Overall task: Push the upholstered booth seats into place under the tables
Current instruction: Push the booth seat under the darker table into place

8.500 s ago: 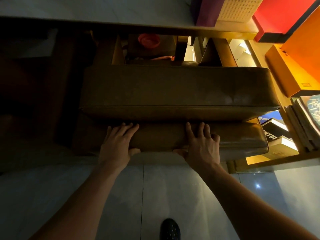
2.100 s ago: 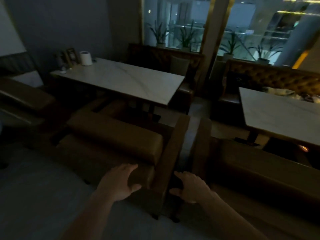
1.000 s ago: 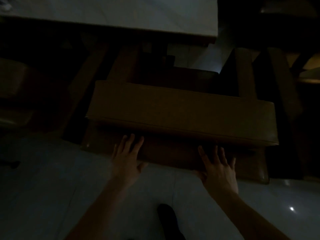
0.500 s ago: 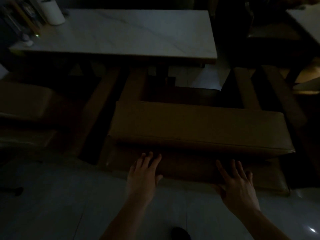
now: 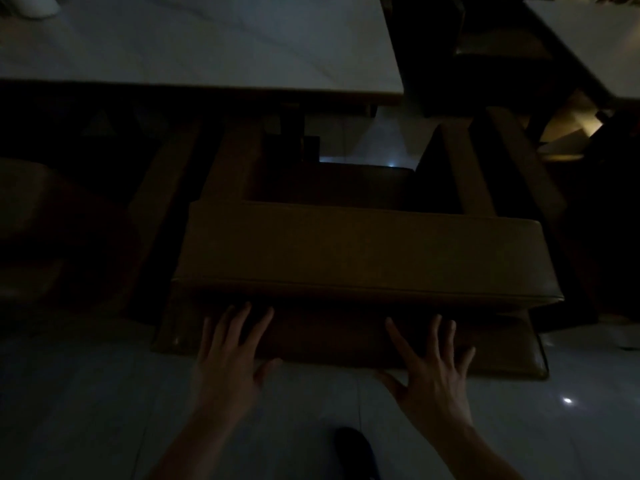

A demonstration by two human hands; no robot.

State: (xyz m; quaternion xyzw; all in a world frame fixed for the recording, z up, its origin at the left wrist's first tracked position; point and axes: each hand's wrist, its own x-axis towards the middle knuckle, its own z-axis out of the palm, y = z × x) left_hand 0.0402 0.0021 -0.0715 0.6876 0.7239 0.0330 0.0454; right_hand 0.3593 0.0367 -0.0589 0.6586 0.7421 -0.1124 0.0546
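A brown upholstered booth seat (image 5: 360, 251) stands in front of me in dim light, its padded back towards me and its side arms reaching towards the white marble table (image 5: 214, 43). My left hand (image 5: 230, 358) lies flat, fingers spread, against the lower back panel of the seat. My right hand (image 5: 433, 372) lies flat on the same panel, further right. Neither hand grips anything. The seat's front part sits under the table's near edge.
Another brown booth seat (image 5: 45, 230) is at the left, and a second one (image 5: 540, 209) at the right beside a second marble table (image 5: 595, 39). The pale tiled floor (image 5: 86, 410) lies under me, and my dark shoe (image 5: 353, 448) shows at the bottom.
The view has tilted down and closer to the seat. Both hands stay flat on its lower back panel. The seat sits a little closer to the table edge.
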